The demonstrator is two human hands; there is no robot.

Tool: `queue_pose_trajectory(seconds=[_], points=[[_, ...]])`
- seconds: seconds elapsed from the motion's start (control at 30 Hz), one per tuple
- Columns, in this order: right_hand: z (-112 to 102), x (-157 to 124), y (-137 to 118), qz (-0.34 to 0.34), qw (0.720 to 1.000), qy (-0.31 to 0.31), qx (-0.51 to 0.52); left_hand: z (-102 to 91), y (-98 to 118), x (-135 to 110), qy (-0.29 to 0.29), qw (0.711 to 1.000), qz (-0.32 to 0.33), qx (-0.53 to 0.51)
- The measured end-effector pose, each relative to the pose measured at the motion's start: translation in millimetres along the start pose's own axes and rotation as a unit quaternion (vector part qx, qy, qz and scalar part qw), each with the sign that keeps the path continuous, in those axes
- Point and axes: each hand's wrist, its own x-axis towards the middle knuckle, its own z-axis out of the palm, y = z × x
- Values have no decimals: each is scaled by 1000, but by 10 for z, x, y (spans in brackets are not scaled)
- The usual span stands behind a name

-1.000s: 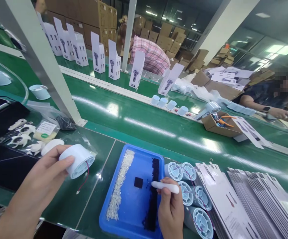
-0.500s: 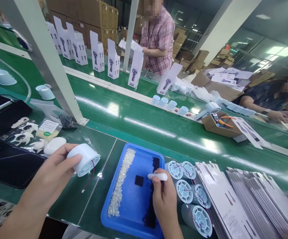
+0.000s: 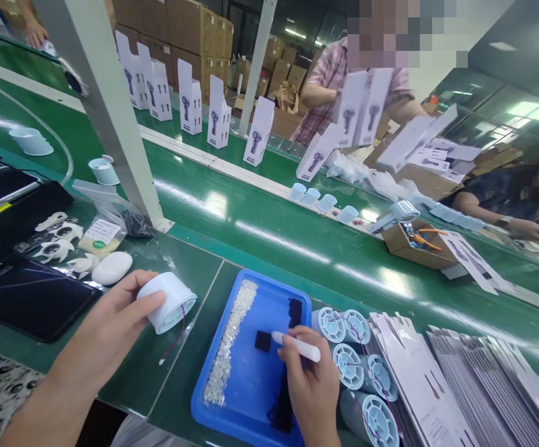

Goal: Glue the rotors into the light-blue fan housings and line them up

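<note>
My left hand grips a light blue plastic cylinder by its side; a thin red wire with a small white plug dangles from its open spoked end. In my right hand is a white pen-shaped tool, held between thumb and fingers. Its tip is beside or touching a black square piece on the floor of a blue tray. Small clear pieces line the tray's left side. Small black pieces lie along its right side, partly hidden by my right hand.
Several wired blue cylinders and stacks of flat printed cartons lie to the right. A green conveyor runs behind, with standing boxes beyond. A metal post rises at left. Two co-workers are across the line.
The pen-shaped tool's tip has moved left to the black square, with my right hand turned. The cylinder sits slightly further right in view. The co-worker opposite now handles several cartons.
</note>
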Motion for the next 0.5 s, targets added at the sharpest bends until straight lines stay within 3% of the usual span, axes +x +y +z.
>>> queue_pose_trajectory(seconds=[0.1, 0.27, 0.5], points=[[-27, -31, -69, -8, 1000, -2, -22, -8, 7, -17, -3, 1000, -6, 0], [-17, -6, -44, -14, 998, 56, -16, -70, -6, -24, 9, 1000, -7, 0], [49, 79, 64, -31, 999, 23, -15, -45, 27, -68, 9, 1000, -13, -1]])
